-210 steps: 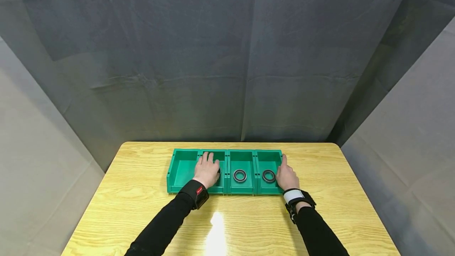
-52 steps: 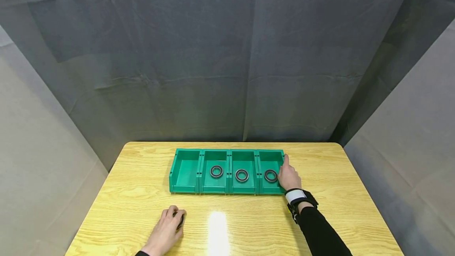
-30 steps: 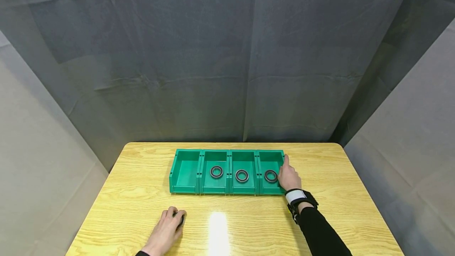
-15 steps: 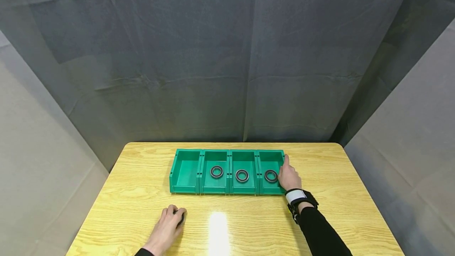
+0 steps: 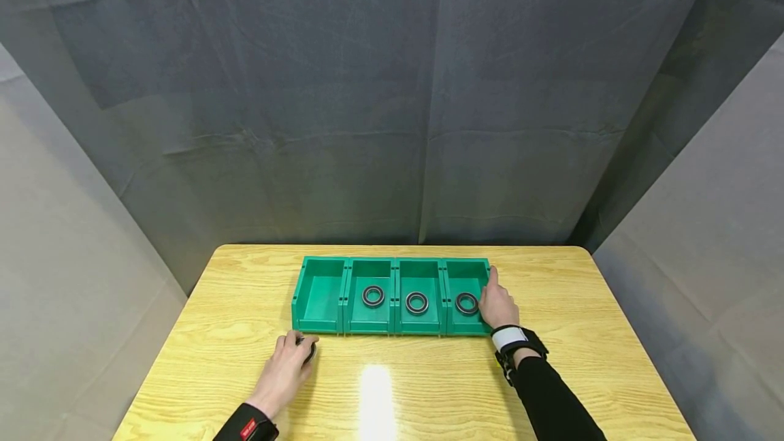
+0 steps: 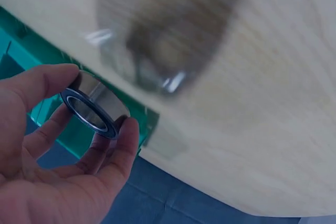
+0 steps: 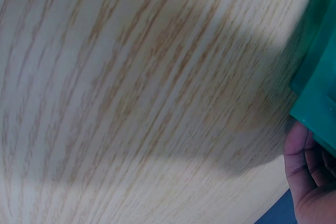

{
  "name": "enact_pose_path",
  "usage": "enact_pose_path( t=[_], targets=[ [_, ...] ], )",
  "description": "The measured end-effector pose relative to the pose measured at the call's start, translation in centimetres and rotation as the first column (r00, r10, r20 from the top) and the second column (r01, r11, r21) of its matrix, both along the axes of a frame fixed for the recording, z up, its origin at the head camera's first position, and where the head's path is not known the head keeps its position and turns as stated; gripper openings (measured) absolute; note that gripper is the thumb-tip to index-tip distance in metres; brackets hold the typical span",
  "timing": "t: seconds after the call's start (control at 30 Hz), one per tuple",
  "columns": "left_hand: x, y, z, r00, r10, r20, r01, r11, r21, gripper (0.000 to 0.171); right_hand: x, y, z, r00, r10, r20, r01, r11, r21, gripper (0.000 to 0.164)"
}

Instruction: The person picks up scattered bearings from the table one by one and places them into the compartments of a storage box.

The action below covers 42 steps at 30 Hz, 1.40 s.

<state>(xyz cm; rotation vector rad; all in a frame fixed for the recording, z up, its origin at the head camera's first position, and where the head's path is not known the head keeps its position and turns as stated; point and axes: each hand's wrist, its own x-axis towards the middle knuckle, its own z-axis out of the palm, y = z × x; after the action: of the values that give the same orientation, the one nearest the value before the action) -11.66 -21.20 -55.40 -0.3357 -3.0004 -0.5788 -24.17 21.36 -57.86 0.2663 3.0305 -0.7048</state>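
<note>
My left hand pinches a ball bearing between thumb and fingertips, just in front of the leftmost green bin. Its steel outer ring and black seal show in the left wrist view. The bin belongs to a joined row, and each of the other bins has one bearing lying flat: one bearing second from left, another bearing third, and a bearing in the right end bin. My right hand grips that end bin's outer wall, index finger stretched along it.
The row of bins stands on a light wood-grain table, close to its back edge. A grey cloth curtain hangs behind, with pale panels on both sides. Bright glare lies on the tabletop in front of the bins.
Seven seconds ago my left hand was in the second bin, where a bearing now lies. In the last half second it has moved forward towards the bins with another bearing. The right hand stays put.
</note>
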Motion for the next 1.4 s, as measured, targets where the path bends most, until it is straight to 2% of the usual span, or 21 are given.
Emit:
enact_pose_path(
  t=[0.3,0.73,1.03,1.4],
  targets=[
    [-1.8,-0.2,1.2,1.000,0.005,-0.024,-0.005,1.000,0.029,0.042,0.0,0.0,0.0,1.000,0.002,-0.015,-0.002,1.000,-0.002,0.055],
    [-4.6,0.2,2.5,0.994,-0.010,-0.112,0.015,0.999,0.048,0.038,0.1,-0.3,0.1,0.999,-0.001,-0.032,0.001,1.000,0.001,0.055],
    [-6.5,0.9,2.6,0.997,0.014,-0.072,-0.009,0.998,0.065,0.039,0.1,-0.1,-0.1,0.999,0.001,-0.048,0.000,1.000,0.005,0.054],
    [-8.6,1.5,2.1,0.999,0.043,-0.011,-0.043,0.997,0.067,0.042,0.2,-0.2,0.3,1.000,-0.001,-0.022,0.001,1.000,0.003,0.055]
  ],
)
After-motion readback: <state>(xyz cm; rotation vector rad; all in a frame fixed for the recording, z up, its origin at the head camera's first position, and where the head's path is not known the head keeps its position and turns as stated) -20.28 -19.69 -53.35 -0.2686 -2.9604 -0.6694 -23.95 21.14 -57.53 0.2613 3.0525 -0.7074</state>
